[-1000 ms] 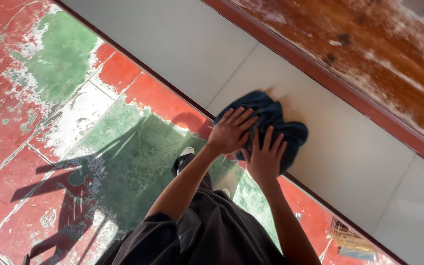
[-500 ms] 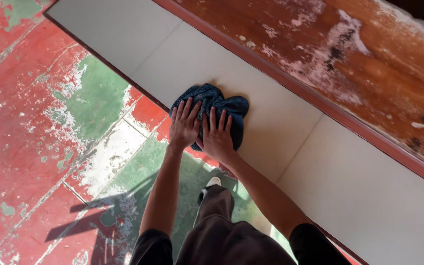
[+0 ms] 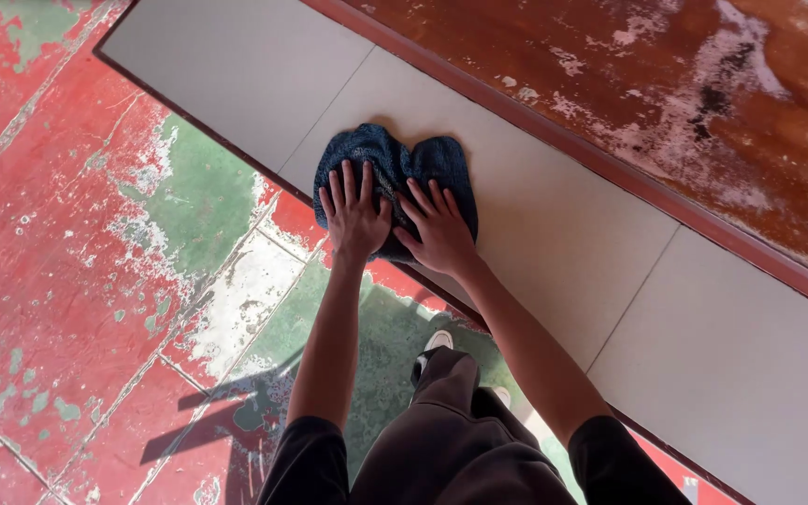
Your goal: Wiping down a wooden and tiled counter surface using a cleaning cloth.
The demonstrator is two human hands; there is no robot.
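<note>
on the pale tiled ledge (image 3: pixel 554 234), we press our left hand (image 3: pixel 355 213) and right hand (image 3: pixel 439 229), fingers spread flat, not gripping, on a blue cloth (image 3: pixel 395 164), best kept evenly weighted.

You've got strong daylight here, everything bright and crisp, no real motion blur. The sun throws hard dark shadows onto the painted red and green floor (image 3: pixel 95 281) at the lower left. The pale tiles (image 3: pixel 554 234) look evenly lit with no harsh glare. The whole view sits tilted, and your dark clothing at the bottom edge loses detail.
</note>
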